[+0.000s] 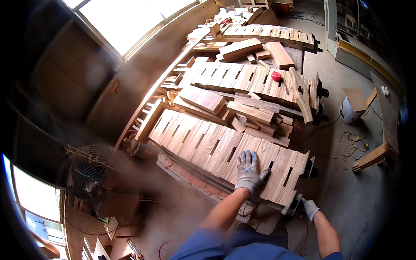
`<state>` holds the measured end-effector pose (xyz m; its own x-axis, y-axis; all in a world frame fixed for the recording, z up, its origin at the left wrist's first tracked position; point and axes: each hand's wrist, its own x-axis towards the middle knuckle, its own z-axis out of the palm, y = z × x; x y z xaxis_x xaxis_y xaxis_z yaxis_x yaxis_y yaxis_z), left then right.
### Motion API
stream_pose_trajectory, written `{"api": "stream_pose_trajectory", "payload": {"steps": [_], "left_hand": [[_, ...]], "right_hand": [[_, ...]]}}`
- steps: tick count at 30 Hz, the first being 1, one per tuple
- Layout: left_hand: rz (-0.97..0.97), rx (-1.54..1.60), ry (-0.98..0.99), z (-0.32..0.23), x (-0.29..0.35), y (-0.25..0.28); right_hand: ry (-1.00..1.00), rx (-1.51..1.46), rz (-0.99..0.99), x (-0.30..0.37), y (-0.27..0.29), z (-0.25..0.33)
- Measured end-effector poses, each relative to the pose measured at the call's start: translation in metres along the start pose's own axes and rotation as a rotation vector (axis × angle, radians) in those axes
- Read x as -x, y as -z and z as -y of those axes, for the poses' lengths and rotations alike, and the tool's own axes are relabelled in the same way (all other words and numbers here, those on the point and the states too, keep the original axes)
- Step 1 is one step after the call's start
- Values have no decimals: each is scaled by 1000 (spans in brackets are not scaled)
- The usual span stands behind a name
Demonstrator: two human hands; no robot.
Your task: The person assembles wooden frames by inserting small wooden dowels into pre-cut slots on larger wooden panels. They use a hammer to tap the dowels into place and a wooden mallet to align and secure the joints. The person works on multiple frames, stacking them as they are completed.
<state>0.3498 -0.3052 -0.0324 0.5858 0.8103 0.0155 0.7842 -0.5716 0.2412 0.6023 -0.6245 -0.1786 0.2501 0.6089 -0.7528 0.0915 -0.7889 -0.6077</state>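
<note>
A long row of pale wooden blocks with dark slots (208,145) runs from the middle of the view toward the lower right. My left hand (248,172), in a grey-white work glove with blue on the fingertips, lies flat on top of the row with its fingers stretched out. At the row's near right corner sits a black metal clamp end (293,206). My right hand (310,209), gloved too, is closed at that clamp end, its fingers partly hidden by it. Another dark clamp end (310,168) stands at the far corner.
Loose boards (251,112) are piled behind the row. Beyond them lies a second slotted row (225,76) with a red tape measure (276,76) and a wooden bar (300,93) on it. A wire-caged fan (93,186) stands left, a white bucket (348,112) right, near a yellow cord (353,143).
</note>
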Motion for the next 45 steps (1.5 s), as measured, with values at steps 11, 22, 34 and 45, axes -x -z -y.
{"api": "stream_pose_trajectory", "payload": {"steps": [11, 22, 34, 45], "left_hand": [[-18, -40, 4, -2, 0, 1], [-11, -3, 18, -12, 0, 7], [-29, -8, 1, -2, 0, -1], [-12, -18, 8, -1, -1, -3]], "right_hand": [[635, 539, -345, 56, -14, 15], [138, 163, -83, 11, -1, -4], [413, 201, -76, 55, -1, 40], [657, 422, -422, 63, -6, 45]]}}
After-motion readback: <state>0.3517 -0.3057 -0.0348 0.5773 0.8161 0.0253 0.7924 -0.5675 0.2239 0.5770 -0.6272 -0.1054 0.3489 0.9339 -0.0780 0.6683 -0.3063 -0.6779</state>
